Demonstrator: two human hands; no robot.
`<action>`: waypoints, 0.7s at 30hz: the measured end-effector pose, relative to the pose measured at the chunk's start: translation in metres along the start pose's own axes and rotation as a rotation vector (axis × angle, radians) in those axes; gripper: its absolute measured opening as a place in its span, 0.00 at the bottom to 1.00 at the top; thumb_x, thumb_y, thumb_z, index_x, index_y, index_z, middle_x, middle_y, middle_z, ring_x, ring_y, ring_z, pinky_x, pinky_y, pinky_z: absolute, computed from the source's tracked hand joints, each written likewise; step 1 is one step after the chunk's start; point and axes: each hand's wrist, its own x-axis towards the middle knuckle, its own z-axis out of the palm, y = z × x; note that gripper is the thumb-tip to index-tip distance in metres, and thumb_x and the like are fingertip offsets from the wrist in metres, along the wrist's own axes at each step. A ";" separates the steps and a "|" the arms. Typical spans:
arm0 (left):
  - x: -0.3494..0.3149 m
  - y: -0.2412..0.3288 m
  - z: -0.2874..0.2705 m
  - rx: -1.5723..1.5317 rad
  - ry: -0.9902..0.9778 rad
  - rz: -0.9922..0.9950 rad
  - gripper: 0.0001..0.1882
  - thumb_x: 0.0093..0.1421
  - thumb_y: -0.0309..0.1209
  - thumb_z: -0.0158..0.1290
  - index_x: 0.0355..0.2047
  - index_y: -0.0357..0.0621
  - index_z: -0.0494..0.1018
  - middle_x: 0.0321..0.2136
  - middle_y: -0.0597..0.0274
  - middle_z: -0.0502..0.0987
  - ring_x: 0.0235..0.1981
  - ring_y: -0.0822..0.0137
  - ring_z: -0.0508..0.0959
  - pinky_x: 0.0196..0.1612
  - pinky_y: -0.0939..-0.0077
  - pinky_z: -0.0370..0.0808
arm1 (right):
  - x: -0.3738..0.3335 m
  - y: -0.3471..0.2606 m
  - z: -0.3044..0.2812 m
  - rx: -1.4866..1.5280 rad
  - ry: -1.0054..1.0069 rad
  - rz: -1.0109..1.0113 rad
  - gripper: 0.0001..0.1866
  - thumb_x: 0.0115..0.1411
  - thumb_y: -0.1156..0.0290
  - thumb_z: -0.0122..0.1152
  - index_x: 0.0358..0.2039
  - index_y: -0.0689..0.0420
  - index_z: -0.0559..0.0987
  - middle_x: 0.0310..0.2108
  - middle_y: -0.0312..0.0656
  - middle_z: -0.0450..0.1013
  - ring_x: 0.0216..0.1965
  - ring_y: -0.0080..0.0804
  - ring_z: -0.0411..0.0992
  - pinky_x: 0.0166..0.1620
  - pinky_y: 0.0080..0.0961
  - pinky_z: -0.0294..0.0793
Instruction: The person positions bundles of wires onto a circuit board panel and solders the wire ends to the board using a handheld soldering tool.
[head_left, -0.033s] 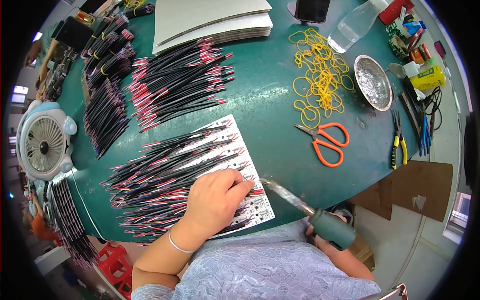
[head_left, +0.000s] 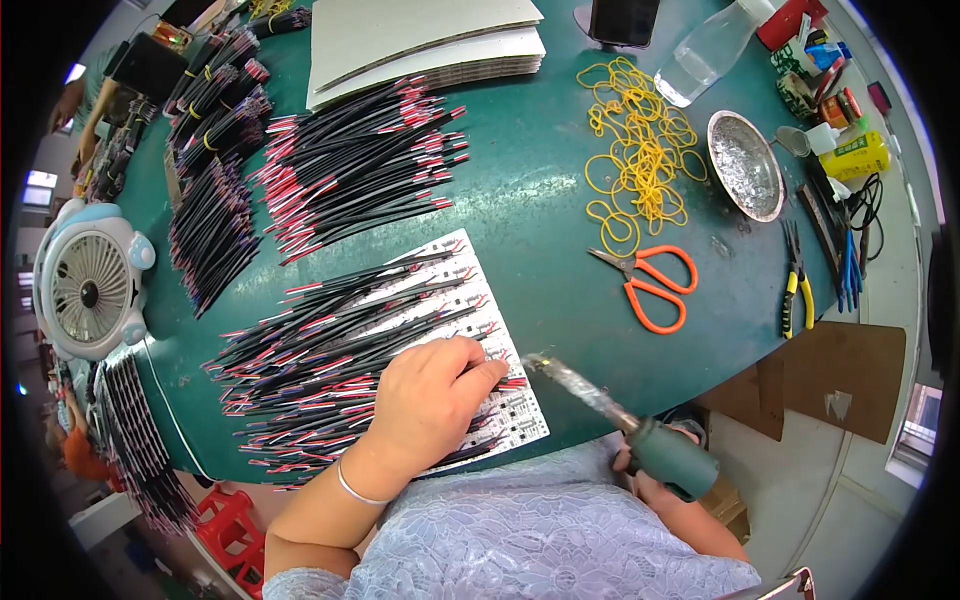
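Note:
My left hand [head_left: 432,398] rests over a white circuit board panel [head_left: 528,420], thumb and fingers pinched at a cable end near its right edge. Red wire tips [head_left: 514,383] show just past the fingertips. Many black-sleeved cables [head_left: 330,345] lie across the panel, their bared ends on its small parts. My right hand [head_left: 652,488], partly hidden, is wrapped round the dark green handle of a soldering iron [head_left: 670,458]. The iron's tip sits just off the panel's right edge, close to my left fingertips but apart from them.
Orange-handled scissors [head_left: 660,290] and yellow rubber bands [head_left: 645,150] lie beyond the iron. A metal bowl [head_left: 716,150], pliers [head_left: 797,285] and a clear bottle [head_left: 705,55] stand farther right. Cable piles [head_left: 355,170], stacked white boards [head_left: 420,50] and a fan [head_left: 88,285] occupy the left and back.
The soldering iron has shifted slightly right and toward me, with its handle a little blurred. My left hand stays in place.

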 end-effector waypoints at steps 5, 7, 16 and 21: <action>-0.001 -0.001 0.001 -0.007 -0.006 0.020 0.14 0.45 0.25 0.57 0.35 0.47 0.78 0.30 0.63 0.73 0.31 0.61 0.76 0.32 0.67 0.73 | -0.008 0.000 0.001 0.403 0.253 0.015 0.07 0.51 0.75 0.57 0.30 0.62 0.78 0.27 0.44 0.78 0.29 0.38 0.76 0.36 0.32 0.75; -0.003 0.001 -0.001 -0.050 -0.028 -0.013 0.20 0.39 0.21 0.61 0.37 0.46 0.78 0.32 0.61 0.73 0.34 0.57 0.75 0.35 0.65 0.73 | -0.011 0.004 0.001 0.490 0.235 0.081 0.07 0.51 0.73 0.57 0.30 0.62 0.78 0.26 0.45 0.78 0.28 0.39 0.75 0.37 0.33 0.76; -0.010 0.028 -0.021 0.038 0.144 0.106 0.14 0.45 0.28 0.59 0.36 0.47 0.78 0.28 0.66 0.72 0.28 0.66 0.72 0.28 0.70 0.66 | -0.013 0.007 0.004 0.447 0.256 -0.075 0.08 0.53 0.69 0.59 0.30 0.61 0.78 0.27 0.44 0.78 0.28 0.37 0.76 0.36 0.32 0.77; -0.018 0.023 0.001 0.115 0.059 0.048 0.14 0.50 0.30 0.54 0.39 0.48 0.78 0.25 0.69 0.69 0.25 0.67 0.70 0.28 0.72 0.65 | -0.005 -0.021 -0.010 0.257 0.093 0.131 0.10 0.55 0.71 0.60 0.35 0.64 0.79 0.31 0.45 0.77 0.26 0.31 0.77 0.32 0.25 0.77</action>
